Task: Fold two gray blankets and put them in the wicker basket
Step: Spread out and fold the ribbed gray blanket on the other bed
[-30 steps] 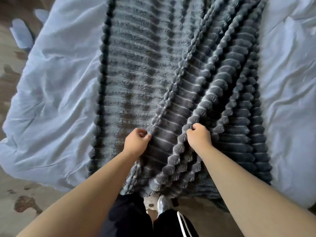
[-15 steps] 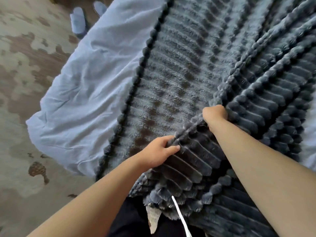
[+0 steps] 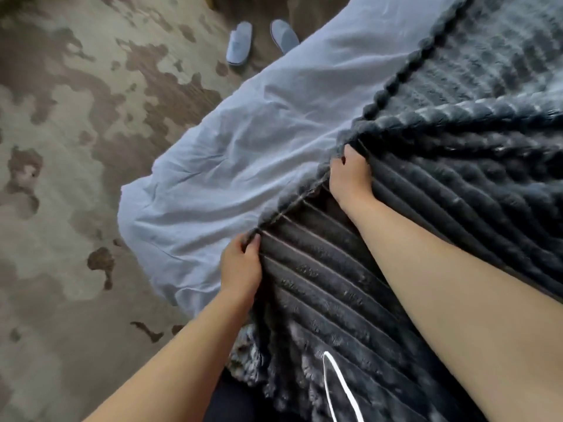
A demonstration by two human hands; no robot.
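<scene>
A dark gray ribbed blanket (image 3: 457, 153) lies spread over a bed covered with a pale blue sheet (image 3: 243, 141). Its near part is folded over, and the fold's edge runs diagonally from lower left to upper right. My left hand (image 3: 242, 269) grips that edge at its lower end, thumb and fingers pinched on the fabric. My right hand (image 3: 350, 175) grips the same edge farther up the bed, fingers curled round it. The blanket's near end hangs off the bed over my legs. No second blanket and no wicker basket are in view.
A patterned beige and brown carpet (image 3: 76, 147) covers the floor to the left of the bed. Two pale blue slippers (image 3: 240, 41) sit on it beyond the bed's corner. My dark trousers with a white drawstring (image 3: 335, 388) show at the bottom.
Both hands have carried the blanket's edge leftward across the bed, folding the blanket over itself. The view has swung left, bringing the carpet and slippers into sight.
</scene>
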